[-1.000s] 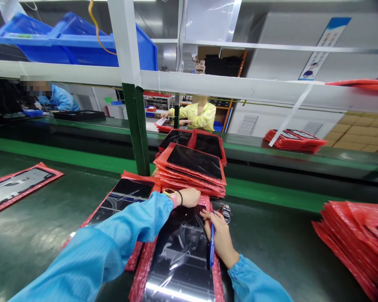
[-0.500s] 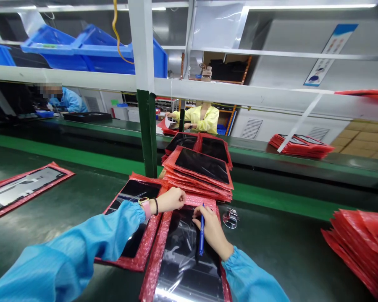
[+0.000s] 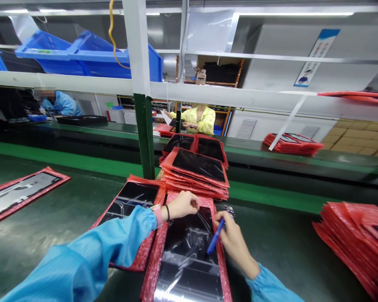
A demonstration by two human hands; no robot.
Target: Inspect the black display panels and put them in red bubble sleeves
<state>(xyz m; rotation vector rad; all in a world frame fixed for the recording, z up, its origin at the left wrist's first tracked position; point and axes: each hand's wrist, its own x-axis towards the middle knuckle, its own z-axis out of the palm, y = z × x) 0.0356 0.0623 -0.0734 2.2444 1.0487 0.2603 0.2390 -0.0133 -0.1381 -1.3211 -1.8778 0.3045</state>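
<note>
Nearest to me, the front panel [image 3: 190, 243], black and glossy, lies flat on red bubble wrap [image 3: 153, 268] upon the dark green worktop [image 3: 283, 251]. Its long axis runs away from me. At its right edge, my right grip [image 3: 232, 233] grasps a blue pen [image 3: 215, 238], which slants with its lower end toward me and leftward over the front panel. Above the front panel's far end, my left grip [image 3: 184, 204] has its fingertips pinched together; I cannot tell whether film is caught between them. Left of the front panel, a second panel [image 3: 130, 199] rests on similar wrap, partly behind my sleeve. Well right of the front panel stands a red-wrapped stack [image 3: 353, 239]. By its far right corner sits a metal object [image 3: 230, 211], partly hidden. Directly beyond the front panel, red sleeves [image 3: 192, 186] are piled, the topmost bearing a black panel [image 3: 200, 164] laid crosswise. High beyond the front panel, leftward, I see blue bins [image 3: 97, 58], their contents hidden.
</note>
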